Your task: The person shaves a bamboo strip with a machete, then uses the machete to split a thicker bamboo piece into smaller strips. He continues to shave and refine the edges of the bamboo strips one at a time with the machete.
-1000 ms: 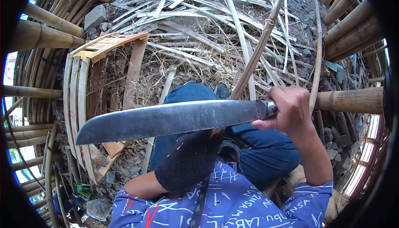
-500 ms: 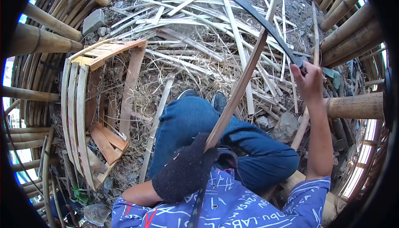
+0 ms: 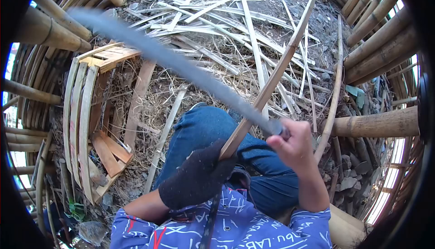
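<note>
My left hand (image 3: 199, 174), in a dark knit glove, is closed around the lower end of a long split bamboo strip (image 3: 276, 74). The strip slants up and away to the right from my lap. In my bare right hand (image 3: 297, 144) is the handle of a machete (image 3: 199, 81). Motion blurs its long blade, which points to the upper left and overlaps the strip just above the gloved hand. Under both hands are my legs in blue jeans (image 3: 204, 124).
To the left a slatted wooden crate (image 3: 84, 117) lies on its side, with loose boards (image 3: 108, 153) in it. Pale bamboo strips (image 3: 253, 36) and shavings litter the ground ahead. Bamboo poles (image 3: 376, 124) reach in from both sides; stones (image 3: 349, 183) lie at the right.
My right hand has come down and left toward the strip, and the machete blade has swung to the left across it. The strip, still in my left hand, leans slightly more to the right.
</note>
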The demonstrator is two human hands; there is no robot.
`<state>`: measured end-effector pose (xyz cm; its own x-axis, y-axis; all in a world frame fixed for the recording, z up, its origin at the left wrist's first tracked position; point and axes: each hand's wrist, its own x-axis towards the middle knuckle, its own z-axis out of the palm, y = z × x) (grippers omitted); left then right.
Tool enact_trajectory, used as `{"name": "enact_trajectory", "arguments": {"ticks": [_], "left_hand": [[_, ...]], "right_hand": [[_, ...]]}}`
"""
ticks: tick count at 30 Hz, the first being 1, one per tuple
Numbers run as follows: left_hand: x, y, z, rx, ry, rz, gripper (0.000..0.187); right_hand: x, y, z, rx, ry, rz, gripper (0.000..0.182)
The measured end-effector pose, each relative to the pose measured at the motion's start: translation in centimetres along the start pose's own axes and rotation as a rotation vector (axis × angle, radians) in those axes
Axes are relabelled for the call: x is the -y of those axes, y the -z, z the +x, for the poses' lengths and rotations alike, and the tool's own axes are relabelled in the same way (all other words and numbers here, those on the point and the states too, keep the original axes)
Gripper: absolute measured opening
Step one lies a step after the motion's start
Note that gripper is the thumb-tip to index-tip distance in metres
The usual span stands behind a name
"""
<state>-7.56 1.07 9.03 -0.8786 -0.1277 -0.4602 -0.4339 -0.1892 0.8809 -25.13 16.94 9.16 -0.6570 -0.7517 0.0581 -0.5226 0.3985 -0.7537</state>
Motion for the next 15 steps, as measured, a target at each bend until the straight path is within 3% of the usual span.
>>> {"name": "enact_trajectory", "arguments": {"ticks": [2, 4, 5, 7, 8, 10, 11, 13, 15], "left_hand": [[0.4, 0.3, 0.1, 0.04, 0.043, -0.034, 0.014], [0.5, 0.6, 0.1, 0.042, -0.461, 0.341, 0.015], [0.5, 0.6, 0.3, 0.034, -0.466, 0.342, 0.015], [0.4, 0.7, 0.4, -0.01, -0.684, 0.521, 0.019], [-0.1, 0.5, 0.0, -0.025, -0.692, 0.531, 0.019], [-1.2, 0.3, -0.8, 0.015, -0.243, -0.22, 0.028], [-0.6, 0.7, -0.5, 0.005, -0.252, -0.215, 0.028], [0.7, 1.9, 0.6, -0.06, -0.347, 0.235, 0.033], [-0.9, 2.2, -0.2, -0.087, -0.299, 0.189, 0.033]], "right_hand": [[1.7, 0.2, -0.6, 0.061, 0.022, -0.066, 0.066], [3.0, 0.3, -1.3, 0.066, 0.117, -0.28, 0.065], [3.3, 0.3, -1.6, 0.067, 0.126, -0.281, 0.065], [3.9, 0.3, -2.1, 0.059, 0.139, -0.38, 0.065], [4.1, 0.2, -2.3, 0.054, 0.158, -0.378, 0.065], [4.5, 0.0, -2.7, 0.033, 0.133, -0.298, 0.064], [4.5, -0.1, -2.8, 0.031, 0.147, -0.296, 0.064], [4.7, -0.3, -2.7, -0.001, 0.143, -0.225, 0.063], [5.2, -0.2, -2.4, -0.008, 0.137, -0.19, 0.063]]}}
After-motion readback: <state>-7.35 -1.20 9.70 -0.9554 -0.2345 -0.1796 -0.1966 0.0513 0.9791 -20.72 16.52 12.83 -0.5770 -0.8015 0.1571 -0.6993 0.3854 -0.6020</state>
